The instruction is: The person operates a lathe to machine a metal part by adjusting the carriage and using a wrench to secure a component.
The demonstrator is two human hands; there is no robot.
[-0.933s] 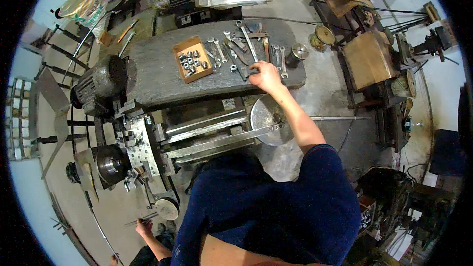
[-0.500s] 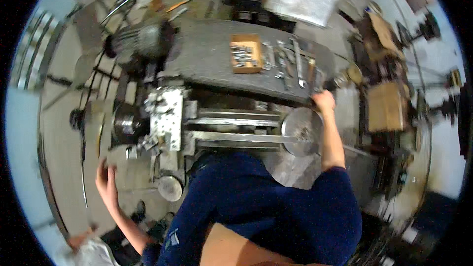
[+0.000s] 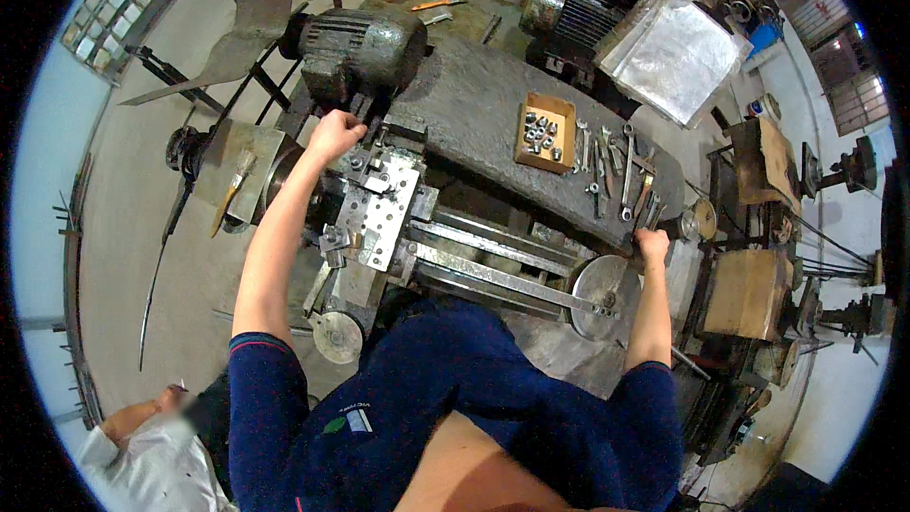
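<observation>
My left hand (image 3: 336, 137) reaches over the lathe with its fingers curled, just in front of a dark greasy electric motor (image 3: 365, 45). Whatever those fingers hold is hidden. Next to it lies the drilled steel plate (image 3: 384, 221) of the lathe, with small clamped blocks on top. At the bench's front right corner, my right hand (image 3: 651, 246) is closed, fingers down; its grip cannot be made out. Close beyond it, several wrenches (image 3: 627, 171) lie in a row. A round metal disc (image 3: 600, 299) stands at the right end of the lathe rails (image 3: 493, 270).
On the grey bench (image 3: 479, 100) sits an open cardboard box (image 3: 522, 147) with small metal parts. A brush (image 3: 232, 192) lies on the lathe cover at left. A silvery sheet-covered box (image 3: 673, 52) stands behind. A person in white (image 3: 156, 455) is at lower left.
My left hand has swung up from the lower left to the lathe near the motor, its fingers now curled. My right hand stays at the bench corner. The view has turned.
</observation>
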